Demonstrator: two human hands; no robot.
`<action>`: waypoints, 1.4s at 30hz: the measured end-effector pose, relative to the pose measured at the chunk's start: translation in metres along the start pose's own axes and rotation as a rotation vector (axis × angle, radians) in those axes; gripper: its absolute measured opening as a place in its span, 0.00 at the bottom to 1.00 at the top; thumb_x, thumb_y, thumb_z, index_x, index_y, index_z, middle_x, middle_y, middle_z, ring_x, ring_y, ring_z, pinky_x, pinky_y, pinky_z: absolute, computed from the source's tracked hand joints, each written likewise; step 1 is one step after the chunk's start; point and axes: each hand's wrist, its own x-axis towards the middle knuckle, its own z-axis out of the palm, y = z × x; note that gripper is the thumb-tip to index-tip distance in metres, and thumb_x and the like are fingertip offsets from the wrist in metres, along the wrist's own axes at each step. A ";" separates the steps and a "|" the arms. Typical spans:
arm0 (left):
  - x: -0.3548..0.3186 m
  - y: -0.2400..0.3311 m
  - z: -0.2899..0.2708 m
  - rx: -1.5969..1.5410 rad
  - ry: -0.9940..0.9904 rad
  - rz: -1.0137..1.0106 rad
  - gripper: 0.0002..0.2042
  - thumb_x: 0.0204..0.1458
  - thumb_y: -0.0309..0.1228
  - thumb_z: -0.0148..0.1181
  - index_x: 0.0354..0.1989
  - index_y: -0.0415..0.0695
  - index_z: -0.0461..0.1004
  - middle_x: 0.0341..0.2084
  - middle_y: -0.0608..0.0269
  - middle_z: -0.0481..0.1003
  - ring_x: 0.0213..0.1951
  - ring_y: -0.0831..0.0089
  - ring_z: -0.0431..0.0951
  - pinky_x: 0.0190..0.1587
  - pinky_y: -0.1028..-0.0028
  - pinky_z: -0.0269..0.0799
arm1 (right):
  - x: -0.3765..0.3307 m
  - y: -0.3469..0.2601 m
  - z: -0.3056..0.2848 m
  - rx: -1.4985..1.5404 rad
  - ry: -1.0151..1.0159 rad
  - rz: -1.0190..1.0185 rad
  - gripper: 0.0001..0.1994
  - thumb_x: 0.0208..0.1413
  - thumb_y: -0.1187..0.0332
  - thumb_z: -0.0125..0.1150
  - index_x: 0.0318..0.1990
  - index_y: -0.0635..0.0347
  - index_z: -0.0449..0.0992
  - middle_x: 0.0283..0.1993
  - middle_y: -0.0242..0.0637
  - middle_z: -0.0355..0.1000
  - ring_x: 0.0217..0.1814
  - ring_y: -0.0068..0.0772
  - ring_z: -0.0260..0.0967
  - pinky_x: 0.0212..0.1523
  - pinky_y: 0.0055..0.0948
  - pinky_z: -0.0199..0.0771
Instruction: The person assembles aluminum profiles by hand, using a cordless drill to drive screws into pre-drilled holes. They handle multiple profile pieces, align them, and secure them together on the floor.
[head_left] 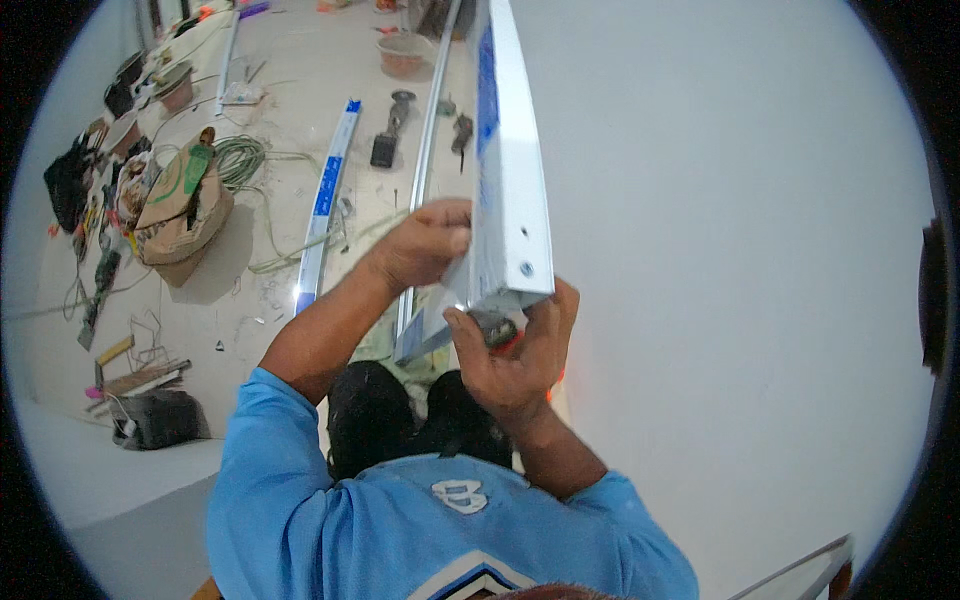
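A long white profile (pixel 512 180) with blue film on its left side stretches away from me along the wall, its hollow end nearest me. Two small holes show near that end. My left hand (pixel 428 243) grips the profile's left side, with the fingertips partly hidden behind it. Just below the end, my right hand (pixel 520 355) is curled with thumb and fingers on either side. Within it sits a small dark thing with some red (pixel 498 332), mostly covered, whose kind I cannot make out. My right fingertips reach the profile's lower edge.
Beside me on the floor lie a blue-and-white strip (pixel 327 195) and a long metal rail (pixel 428 150). An angle grinder (pixel 392 130), a cardboard box (pixel 185 215), coiled green cable (pixel 240 158) and a bucket (pixel 403 57) are farther off. A white wall (pixel 720 250) rises on the right.
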 end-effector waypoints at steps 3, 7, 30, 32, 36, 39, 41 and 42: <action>-0.007 -0.028 -0.038 0.077 0.088 0.047 0.31 0.49 0.39 0.72 0.59 0.35 0.73 0.46 0.51 0.80 0.46 0.64 0.82 0.50 0.63 0.80 | 0.001 0.005 -0.010 -0.005 -0.006 -0.019 0.37 0.47 0.60 0.83 0.60 0.71 0.72 0.55 0.54 0.70 0.55 0.53 0.70 0.53 0.47 0.73; 0.013 -0.010 -0.019 0.107 -0.242 0.060 0.21 0.64 0.52 0.59 0.41 0.43 0.74 0.29 0.66 0.70 0.31 0.73 0.71 0.33 0.73 0.69 | -0.029 0.017 -0.020 0.132 -0.045 0.031 0.29 0.49 0.63 0.79 0.55 0.68 0.75 0.53 0.52 0.73 0.52 0.52 0.72 0.51 0.46 0.74; -0.029 0.082 -0.019 1.427 -0.049 0.055 0.15 0.72 0.41 0.41 0.29 0.57 0.60 0.18 0.76 0.64 0.20 0.79 0.63 0.34 0.82 0.61 | -0.500 0.294 -0.161 -0.627 -0.601 1.247 0.11 0.57 0.64 0.61 0.43 0.57 0.82 0.44 0.51 0.80 0.48 0.55 0.80 0.49 0.53 0.81; -0.028 0.083 -0.005 1.157 -0.013 -0.037 0.12 0.70 0.44 0.44 0.35 0.54 0.61 0.25 0.72 0.65 0.25 0.76 0.64 0.39 0.77 0.61 | -0.491 0.297 -0.153 -0.618 -0.550 1.200 0.10 0.57 0.65 0.60 0.43 0.56 0.82 0.43 0.49 0.80 0.47 0.55 0.80 0.50 0.52 0.81; -0.017 0.096 0.020 0.841 -0.042 -0.172 0.17 0.65 0.49 0.49 0.48 0.48 0.61 0.37 0.63 0.67 0.35 0.69 0.67 0.50 0.68 0.60 | -0.479 0.297 -0.138 -0.634 -0.490 1.186 0.10 0.57 0.65 0.59 0.42 0.55 0.83 0.42 0.47 0.79 0.48 0.55 0.77 0.51 0.51 0.80; -0.004 0.104 0.041 0.623 -0.074 -0.279 0.27 0.62 0.53 0.54 0.57 0.43 0.61 0.47 0.57 0.69 0.43 0.64 0.69 0.58 0.62 0.59 | -0.480 0.299 -0.134 -0.726 -0.515 1.097 0.09 0.55 0.64 0.63 0.42 0.52 0.84 0.42 0.45 0.77 0.49 0.54 0.75 0.49 0.51 0.79; 0.009 0.109 0.051 0.453 -0.132 -0.389 0.34 0.60 0.55 0.56 0.64 0.40 0.61 0.53 0.53 0.70 0.49 0.60 0.70 0.64 0.57 0.58 | -0.485 0.299 -0.129 -0.775 -0.555 0.981 0.09 0.55 0.64 0.65 0.42 0.51 0.84 0.41 0.43 0.75 0.48 0.53 0.73 0.48 0.51 0.78; 0.016 0.108 0.053 0.382 -0.145 -0.443 0.38 0.59 0.57 0.58 0.67 0.38 0.61 0.56 0.51 0.71 0.51 0.58 0.71 0.66 0.55 0.58 | -0.495 0.299 -0.126 -0.793 -0.583 0.944 0.09 0.55 0.64 0.64 0.42 0.50 0.84 0.41 0.42 0.74 0.47 0.53 0.73 0.47 0.51 0.78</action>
